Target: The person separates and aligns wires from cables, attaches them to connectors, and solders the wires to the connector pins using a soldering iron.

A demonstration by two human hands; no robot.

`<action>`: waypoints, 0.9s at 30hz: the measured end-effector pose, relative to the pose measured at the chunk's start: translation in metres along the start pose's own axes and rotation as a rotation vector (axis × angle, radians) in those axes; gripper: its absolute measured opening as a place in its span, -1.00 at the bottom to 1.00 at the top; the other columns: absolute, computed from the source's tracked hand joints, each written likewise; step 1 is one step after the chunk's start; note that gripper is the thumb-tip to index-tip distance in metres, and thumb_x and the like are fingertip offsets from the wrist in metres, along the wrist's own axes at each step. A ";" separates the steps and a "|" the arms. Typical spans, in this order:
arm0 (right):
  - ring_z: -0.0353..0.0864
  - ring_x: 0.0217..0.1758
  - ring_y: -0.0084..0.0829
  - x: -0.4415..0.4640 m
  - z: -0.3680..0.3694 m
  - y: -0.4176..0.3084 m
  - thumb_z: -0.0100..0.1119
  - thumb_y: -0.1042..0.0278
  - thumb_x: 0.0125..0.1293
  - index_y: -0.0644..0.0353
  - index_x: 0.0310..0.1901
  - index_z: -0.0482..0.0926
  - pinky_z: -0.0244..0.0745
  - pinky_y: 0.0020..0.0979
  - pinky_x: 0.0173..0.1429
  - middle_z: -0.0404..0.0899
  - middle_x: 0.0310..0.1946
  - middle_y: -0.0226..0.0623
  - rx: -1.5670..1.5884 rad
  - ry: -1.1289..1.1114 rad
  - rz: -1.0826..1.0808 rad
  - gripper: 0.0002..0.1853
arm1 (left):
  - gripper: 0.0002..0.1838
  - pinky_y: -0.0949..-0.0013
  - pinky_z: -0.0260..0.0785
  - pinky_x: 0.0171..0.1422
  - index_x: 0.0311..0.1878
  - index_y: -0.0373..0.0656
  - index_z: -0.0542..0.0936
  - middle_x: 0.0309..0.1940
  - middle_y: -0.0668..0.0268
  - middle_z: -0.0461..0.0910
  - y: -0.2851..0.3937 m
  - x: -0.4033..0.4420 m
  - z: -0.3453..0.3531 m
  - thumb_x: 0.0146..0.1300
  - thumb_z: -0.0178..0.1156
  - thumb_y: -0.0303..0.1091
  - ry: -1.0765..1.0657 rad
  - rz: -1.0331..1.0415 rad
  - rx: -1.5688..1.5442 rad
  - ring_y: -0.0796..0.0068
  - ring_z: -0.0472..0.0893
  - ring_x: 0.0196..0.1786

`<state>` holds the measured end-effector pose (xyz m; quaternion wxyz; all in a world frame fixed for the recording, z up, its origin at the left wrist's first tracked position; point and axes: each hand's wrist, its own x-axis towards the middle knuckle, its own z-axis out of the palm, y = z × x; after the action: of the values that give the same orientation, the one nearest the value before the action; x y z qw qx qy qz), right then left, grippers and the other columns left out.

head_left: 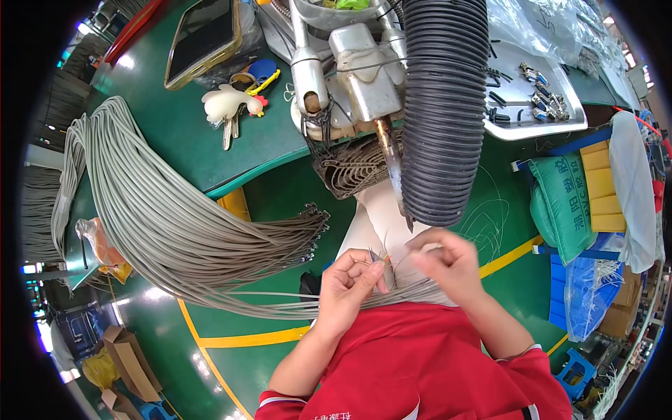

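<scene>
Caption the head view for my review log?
Left hand pinching thin wires, right hand beside it, near a soldering iron, black hose and grey cables.

Ribbed black plastic hose (pixel 444 112) with a dull sheen, glossy green desk (pixel 150 129), smooth grey plastic-coated cables (pixel 161 203), shiny silver metal tray (pixel 539 115), matt red cloth shirt (pixel 406 360), brown cardboard boxes (pixel 131 364), crinkled clear plastic bags (pixel 532 28)

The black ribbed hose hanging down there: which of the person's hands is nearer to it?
The right. The right hand is just below the lower end of the black ribbed hose; the left hand is farther down and left, pinching thin wires.
</scene>
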<state>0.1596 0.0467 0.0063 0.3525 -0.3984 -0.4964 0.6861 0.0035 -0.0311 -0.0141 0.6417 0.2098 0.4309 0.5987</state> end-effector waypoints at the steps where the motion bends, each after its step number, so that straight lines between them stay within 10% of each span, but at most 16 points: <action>1: 0.04 -0.70 -0.86 -0.002 0.000 -0.001 0.18 0.54 0.07 0.28 -0.24 0.51 -0.04 -0.72 -0.62 0.47 -0.45 -0.54 -0.132 -0.130 0.037 -0.82 | -0.94 0.71 -0.02 -0.63 -0.28 -0.21 0.38 -0.56 0.30 0.53 0.001 0.000 0.001 0.24 0.03 -0.45 -0.004 -0.010 0.027 0.84 0.21 -0.69; 27: 0.13 -0.67 -0.80 -0.010 0.017 0.030 0.09 0.55 0.14 0.30 -0.42 0.45 0.02 -0.68 -0.61 0.43 -0.50 -0.42 -0.125 0.025 -0.255 -0.96 | -0.92 0.65 0.25 -0.37 -0.30 -0.23 0.35 -0.49 0.34 0.47 -0.014 0.001 0.015 0.19 0.05 -0.55 0.072 0.196 0.144 0.68 0.43 -0.47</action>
<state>0.1457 0.0232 -0.0169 0.4174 -0.3620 -0.5802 0.5984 0.0233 -0.0296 -0.0171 0.5476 0.2751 0.4730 0.6331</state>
